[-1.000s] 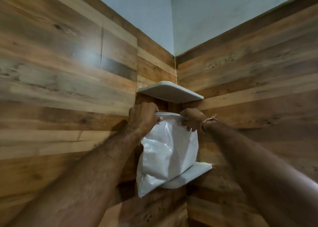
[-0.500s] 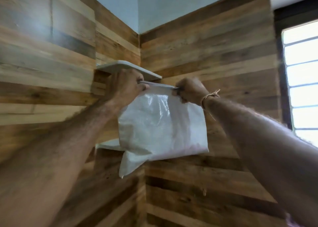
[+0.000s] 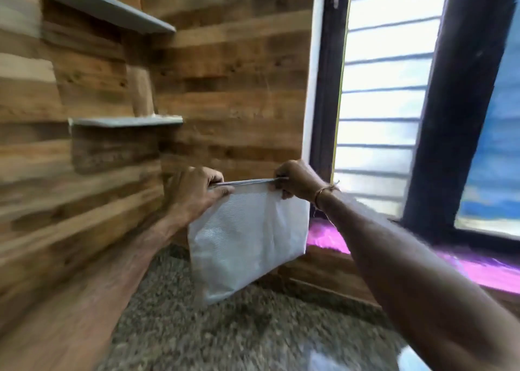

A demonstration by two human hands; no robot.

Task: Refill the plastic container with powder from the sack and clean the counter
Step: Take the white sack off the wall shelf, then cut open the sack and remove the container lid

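The left hand (image 3: 194,193) and right hand (image 3: 295,180) grip the top of a white woven plastic sack (image 3: 247,241) over a speckled granite counter (image 3: 225,337); grey corner shelf (image 3: 126,121) at ten o'clock.

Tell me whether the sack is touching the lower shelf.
Apart. The head view shows the sack below and right of the lower shelf, with bare wall between them.

No writing, label, brand, number or sign can be read anywhere. The face of the white woven sack (image 3: 247,238) turned toward the camera shows only its ribbed weave, and blur smears the whole view.
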